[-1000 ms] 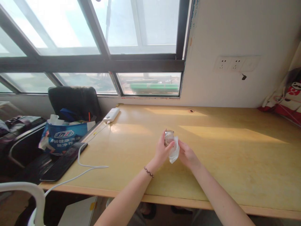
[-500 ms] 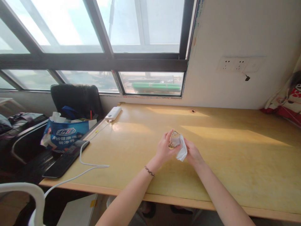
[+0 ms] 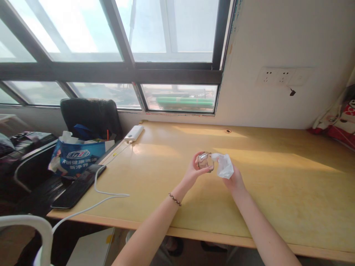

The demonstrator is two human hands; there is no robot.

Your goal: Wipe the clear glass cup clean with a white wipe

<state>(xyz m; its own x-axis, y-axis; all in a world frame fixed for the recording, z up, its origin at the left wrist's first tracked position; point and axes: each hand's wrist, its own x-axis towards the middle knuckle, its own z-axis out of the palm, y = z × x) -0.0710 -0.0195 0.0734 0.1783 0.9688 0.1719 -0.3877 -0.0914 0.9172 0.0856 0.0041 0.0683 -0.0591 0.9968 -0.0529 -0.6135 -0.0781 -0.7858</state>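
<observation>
My left hand (image 3: 194, 170) is closed around a small clear glass jar (image 3: 204, 161), holding it on its side just above the yellow wooden desk (image 3: 277, 177). Its mouth faces right. My right hand (image 3: 235, 178) pinches a crumpled white tissue (image 3: 224, 165) whose tip touches the jar's mouth. Both hands are over the middle of the desk. A beaded bracelet (image 3: 175, 199) sits on my left wrist.
A white power bank (image 3: 134, 133) lies at the desk's back left, its white cable (image 3: 108, 193) running to the front edge. A black phone (image 3: 79, 186), a blue printed bag (image 3: 77, 157) and a black chair (image 3: 91, 116) are at left. A red-and-white bag (image 3: 337, 122) leans at right.
The jar has been turned from upright to lying sideways in my left hand. My right hand moved the tissue from below the jar to its right, at the mouth.
</observation>
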